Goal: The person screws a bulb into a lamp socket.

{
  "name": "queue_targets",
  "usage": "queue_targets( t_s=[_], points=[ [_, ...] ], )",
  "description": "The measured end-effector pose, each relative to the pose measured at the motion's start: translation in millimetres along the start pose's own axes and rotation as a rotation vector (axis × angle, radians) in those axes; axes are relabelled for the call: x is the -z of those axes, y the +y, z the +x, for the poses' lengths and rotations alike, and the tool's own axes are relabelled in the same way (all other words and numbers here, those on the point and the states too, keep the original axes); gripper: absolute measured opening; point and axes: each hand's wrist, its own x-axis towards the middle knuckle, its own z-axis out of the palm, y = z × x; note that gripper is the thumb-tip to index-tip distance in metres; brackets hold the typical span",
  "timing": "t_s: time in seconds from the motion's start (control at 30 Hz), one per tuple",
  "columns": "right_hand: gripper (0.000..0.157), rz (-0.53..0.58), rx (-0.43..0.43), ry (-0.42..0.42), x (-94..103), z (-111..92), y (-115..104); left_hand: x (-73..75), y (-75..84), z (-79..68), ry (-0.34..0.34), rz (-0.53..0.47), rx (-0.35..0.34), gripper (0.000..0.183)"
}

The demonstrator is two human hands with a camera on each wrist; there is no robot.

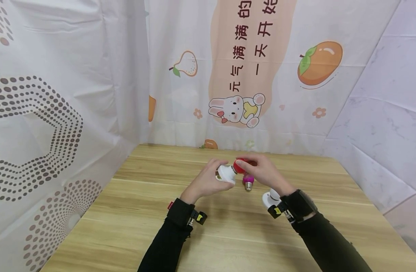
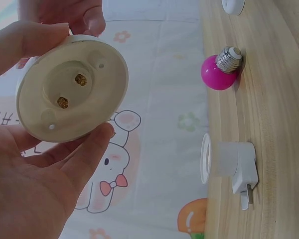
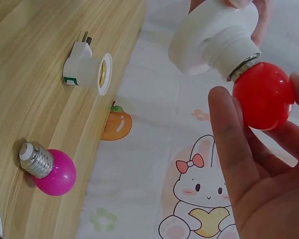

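Note:
My left hand (image 1: 208, 183) grips a round white lamp holder (image 1: 226, 173) by its rim, above the table. In the left wrist view its hollow underside (image 2: 104, 79) faces the camera, with two brass-coloured contacts inside. My right hand (image 1: 265, 173) holds a red light bulb (image 3: 264, 97) between thumb and fingers. The bulb's metal screw base sits partly inside the holder's socket (image 3: 231, 55), with some thread still showing. Below the hands, a magenta light bulb (image 1: 248, 179) lies on the table, its silver screw base toward me.
A white plug-in lamp socket (image 3: 84, 67) with metal prongs lies on the wooden table (image 1: 126, 211). Near my right wrist is another white lamp holder (image 1: 268, 200), partly covered by the wrist strap. Printed curtains (image 1: 181, 113) hang behind and beside the table.

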Motion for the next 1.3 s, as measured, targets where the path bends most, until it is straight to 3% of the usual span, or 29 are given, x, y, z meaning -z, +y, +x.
queue_targets(
  t_s=[0.33,0.6,0.83,0.97,1.1,1.3],
  points=[
    [0.048,0.026,-0.106,-0.007,-2.5,2,-2,-0.1,1.9,0.2,-0.008,0.012,-0.003,0.074],
    [0.054,0.046,-0.114,-0.025,-0.3,0,-1,-0.5,2.5,0.0,-0.013,0.006,-0.001,0.074],
    [0.054,-0.017,0.001,0.022,8.3,-4,0,-1.2,1.3,1.1,-0.005,0.013,-0.005,0.074],
    [0.048,0.040,0.139,0.018,11.1,-6,4,-1.0,1.1,0.9,-0.006,0.011,-0.001,0.073],
    [0.048,0.076,0.264,-0.037,11.6,-6,8,-0.2,1.7,0.3,-0.007,0.007,0.008,0.074],
    [0.044,0.104,0.275,-0.112,12.9,-7,12,0.5,2.5,0.5,0.000,0.020,0.015,0.074]
  ],
)
